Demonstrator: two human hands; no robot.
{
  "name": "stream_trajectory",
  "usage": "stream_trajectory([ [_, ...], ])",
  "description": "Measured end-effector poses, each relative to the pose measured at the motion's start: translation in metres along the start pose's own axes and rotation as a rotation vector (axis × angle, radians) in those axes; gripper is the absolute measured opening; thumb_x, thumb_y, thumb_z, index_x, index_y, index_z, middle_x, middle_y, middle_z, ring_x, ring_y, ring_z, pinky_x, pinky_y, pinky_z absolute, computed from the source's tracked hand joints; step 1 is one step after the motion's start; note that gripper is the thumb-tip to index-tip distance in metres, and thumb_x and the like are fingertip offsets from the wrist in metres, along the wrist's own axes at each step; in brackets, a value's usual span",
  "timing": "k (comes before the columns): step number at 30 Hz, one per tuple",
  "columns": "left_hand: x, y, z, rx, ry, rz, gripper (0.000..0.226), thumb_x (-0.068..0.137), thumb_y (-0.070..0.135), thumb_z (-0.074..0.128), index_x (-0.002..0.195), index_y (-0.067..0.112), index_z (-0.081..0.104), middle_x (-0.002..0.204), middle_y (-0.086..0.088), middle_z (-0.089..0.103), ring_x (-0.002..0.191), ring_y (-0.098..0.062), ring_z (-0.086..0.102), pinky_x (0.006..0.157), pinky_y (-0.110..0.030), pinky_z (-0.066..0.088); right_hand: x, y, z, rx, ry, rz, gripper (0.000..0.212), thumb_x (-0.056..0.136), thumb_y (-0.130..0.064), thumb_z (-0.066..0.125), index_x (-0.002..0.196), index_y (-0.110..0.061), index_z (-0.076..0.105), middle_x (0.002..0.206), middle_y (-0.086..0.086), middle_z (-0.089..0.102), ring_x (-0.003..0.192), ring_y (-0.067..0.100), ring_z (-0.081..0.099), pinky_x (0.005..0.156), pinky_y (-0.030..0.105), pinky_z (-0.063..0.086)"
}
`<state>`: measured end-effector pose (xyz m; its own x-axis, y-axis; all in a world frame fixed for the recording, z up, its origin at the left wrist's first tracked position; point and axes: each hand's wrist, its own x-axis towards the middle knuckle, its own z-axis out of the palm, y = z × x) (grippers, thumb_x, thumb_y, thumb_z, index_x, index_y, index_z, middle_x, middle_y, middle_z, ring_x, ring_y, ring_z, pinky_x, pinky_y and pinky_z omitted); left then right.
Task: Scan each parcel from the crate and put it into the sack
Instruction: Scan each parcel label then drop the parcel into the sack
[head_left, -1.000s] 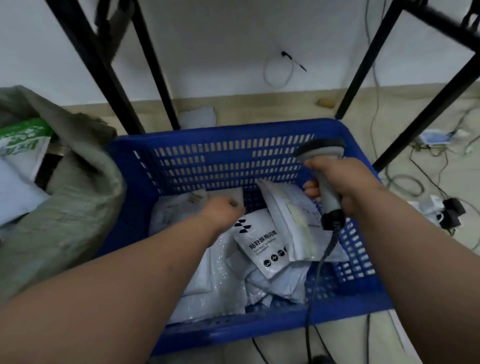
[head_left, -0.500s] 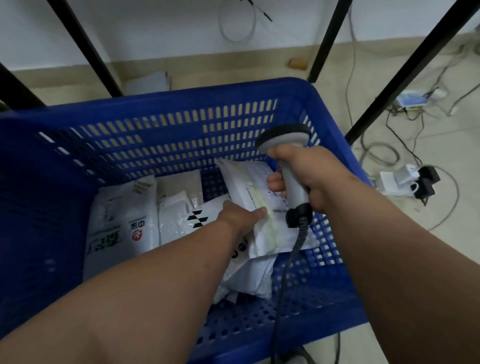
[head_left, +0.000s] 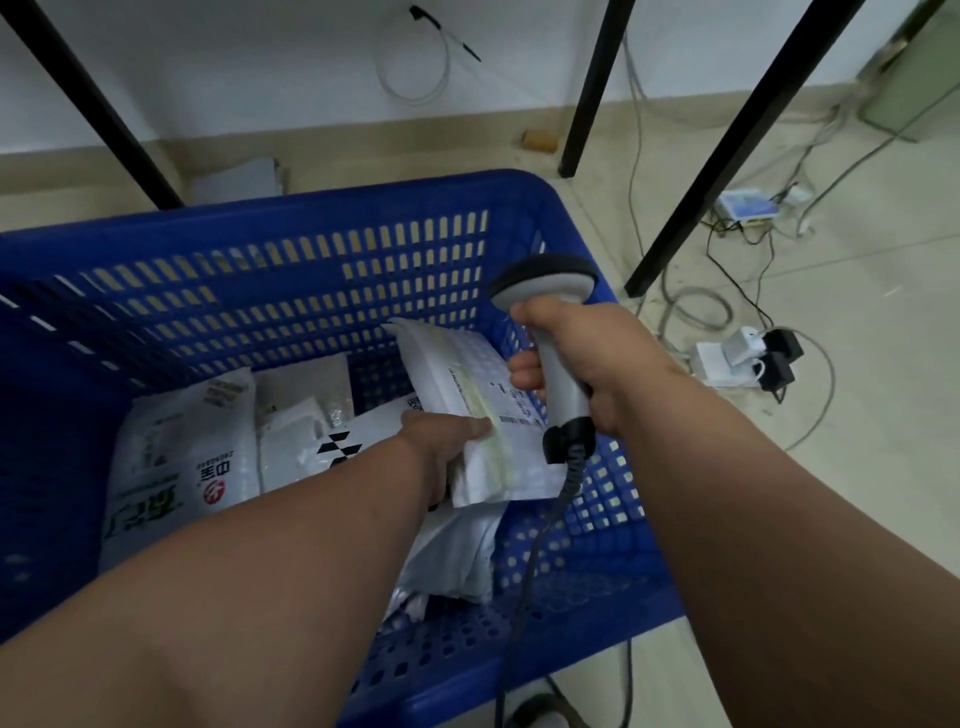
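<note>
A blue slatted plastic crate (head_left: 291, 254) fills the middle of the view and holds several white parcels. My left hand (head_left: 441, 441) reaches into it and grips the near edge of a white bubble mailer (head_left: 467, 374) with a printed label, thumb on top. My right hand (head_left: 582, 358) holds a grey corded barcode scanner (head_left: 550, 291) upright just right of that mailer, its head above the crate's right wall. A white bag with green and red print (head_left: 171, 457) lies flat at the crate's left. The sack is out of view.
Black metal frame legs (head_left: 727, 150) stand behind and to the right of the crate. Cables, a white power strip with black adapters (head_left: 748, 358) and a small white box (head_left: 748, 205) lie on the tiled floor at the right. The scanner cord (head_left: 530, 571) hangs over the crate's front.
The view has swung right, so the sack at the left is gone from sight. My left hand moved from the middle parcels to the bubble mailer and closed on it. The scanner hand barely moved.
</note>
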<state>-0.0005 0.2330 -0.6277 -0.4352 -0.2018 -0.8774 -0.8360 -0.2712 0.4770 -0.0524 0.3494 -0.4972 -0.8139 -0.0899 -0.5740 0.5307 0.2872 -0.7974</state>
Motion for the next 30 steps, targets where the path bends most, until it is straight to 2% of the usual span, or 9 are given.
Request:
stream_trajectory([
  [2,-0.002,0.000,0.005,-0.033,0.060,0.070,0.098,0.078,0.021,0.082,0.150,0.013,0.015,0.135,-0.017,0.048,0.109,-0.031,0.052,0.085,-0.045,0.047,-0.002,0.000,-0.002,0.004,0.001,-0.011,0.030,0.082,-0.026,0.072,0.097,-0.003,0.061,0.067,0.017,0.073,0.058,0.026,0.070,0.077,0.047,0.061],
  [5,-0.008,-0.001,0.003,-0.135,0.070,0.100,0.087,0.076,0.016,0.082,0.145,0.007,0.029,0.131,-0.018,0.054,0.112,-0.035,0.058,0.092,-0.053,0.052,-0.006,-0.004,-0.006,0.019,0.001,-0.026,0.029,0.083,-0.026,0.072,0.098,-0.004,0.060,0.061,0.013,0.071,0.054,0.023,0.069,0.068,0.038,0.062],
  [7,-0.017,0.003,-0.006,-0.165,0.025,0.102,0.067,0.078,0.014,0.079,0.136,0.004,0.047,0.122,-0.019,0.063,0.104,-0.038,0.065,0.085,-0.056,0.055,-0.011,-0.010,-0.008,0.036,0.003,-0.038,0.029,0.083,-0.026,0.071,0.098,-0.004,0.061,0.058,0.011,0.070,0.051,0.021,0.068,0.062,0.036,0.061],
  [10,-0.043,0.011,-0.029,-0.172,-0.012,0.114,0.031,0.084,0.011,0.075,0.112,0.003,0.063,0.090,-0.016,0.075,0.074,-0.031,0.074,0.060,-0.045,0.060,-0.024,-0.019,-0.010,0.033,0.007,-0.075,0.027,0.083,-0.025,0.071,0.098,-0.005,0.063,0.059,0.011,0.071,0.050,0.020,0.068,0.062,0.035,0.061],
  [12,-0.066,0.014,-0.048,-0.130,-0.040,0.133,0.031,0.085,0.012,0.074,0.113,0.002,0.064,0.094,-0.016,0.075,0.081,-0.032,0.074,0.069,-0.048,0.060,-0.039,-0.025,-0.011,0.041,0.007,-0.095,0.025,0.083,-0.023,0.070,0.097,-0.003,0.063,0.058,0.012,0.070,0.050,0.021,0.068,0.065,0.037,0.061],
  [17,-0.133,0.015,-0.102,-0.083,-0.002,0.231,0.028,0.081,0.014,0.078,0.106,0.005,0.068,0.086,-0.010,0.077,0.074,-0.028,0.075,0.061,-0.043,0.059,-0.099,-0.040,-0.010,0.064,-0.011,-0.164,0.019,0.086,-0.019,0.065,0.089,0.000,0.062,0.053,0.011,0.068,0.042,0.018,0.064,0.037,0.020,0.046],
  [21,-0.198,0.016,-0.147,-0.123,0.053,0.381,0.029,0.079,0.009,0.079,0.106,0.008,0.067,0.085,-0.009,0.077,0.072,-0.028,0.075,0.057,-0.043,0.059,-0.157,-0.049,-0.002,0.017,-0.089,-0.259,0.018,0.087,-0.019,0.065,0.084,-0.001,0.065,0.059,0.013,0.071,0.046,0.019,0.066,0.039,0.020,0.046],
  [27,-0.268,0.011,-0.202,-0.277,0.075,0.570,0.033,0.085,0.000,0.069,0.117,0.006,0.063,0.101,-0.017,0.074,0.089,-0.037,0.072,0.071,-0.053,0.059,-0.214,-0.053,0.015,0.012,-0.200,-0.352,0.016,0.086,-0.017,0.064,0.084,-0.001,0.067,0.067,0.018,0.072,0.050,0.022,0.064,0.042,0.025,0.047],
  [30,-0.280,0.007,-0.224,-0.338,0.078,0.606,0.036,0.086,0.001,0.068,0.120,0.005,0.062,0.103,-0.017,0.074,0.091,-0.038,0.071,0.065,-0.049,0.059,-0.227,-0.053,0.028,-0.002,-0.259,-0.379,0.014,0.087,-0.013,0.062,0.087,0.000,0.067,0.066,0.020,0.071,0.048,0.022,0.063,0.042,0.026,0.048],
])
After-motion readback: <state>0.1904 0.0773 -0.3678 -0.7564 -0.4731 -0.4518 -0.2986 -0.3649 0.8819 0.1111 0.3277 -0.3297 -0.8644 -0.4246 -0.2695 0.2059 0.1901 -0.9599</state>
